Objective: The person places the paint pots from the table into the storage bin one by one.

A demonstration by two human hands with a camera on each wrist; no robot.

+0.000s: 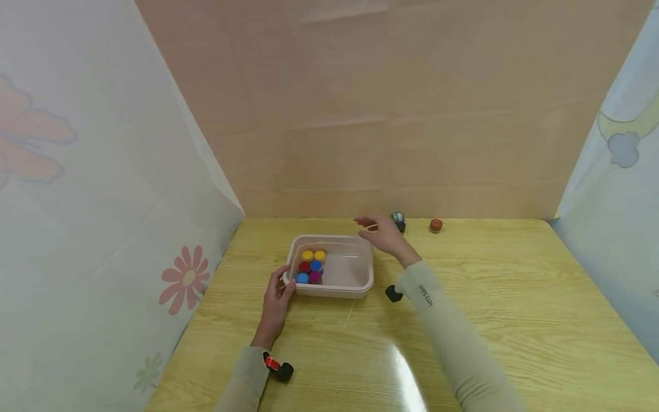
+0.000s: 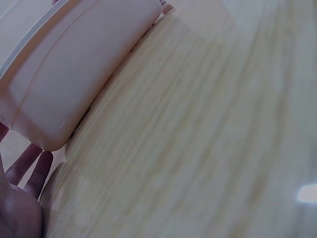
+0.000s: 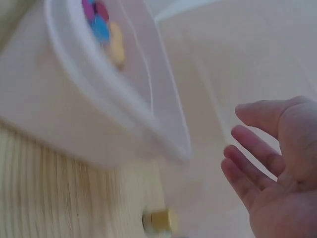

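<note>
A pale pink plastic tub (image 1: 329, 290) stands on the wooden table, and a group of small jars with coloured lids, such as a yellow one (image 1: 307, 255) and a light blue one (image 1: 302, 278), fills its left part. My left hand (image 1: 276, 300) holds the tub's front left corner, thumb by the front rim and fingers along the side. In the left wrist view its fingers (image 2: 40, 173) reach round the tub's end. Raised beside the tub's back right corner, my right hand (image 1: 383, 233) has its fingers spread and nothing in them.
A red-lidded jar (image 1: 436, 225) stands near the table's back edge. To its left, a small jar with a greenish label (image 1: 398, 217) is partly hidden by my right hand. Brown paper (image 1: 391, 143) rises behind the table, and patterned sheets (image 1: 128, 171) hang at both sides.
</note>
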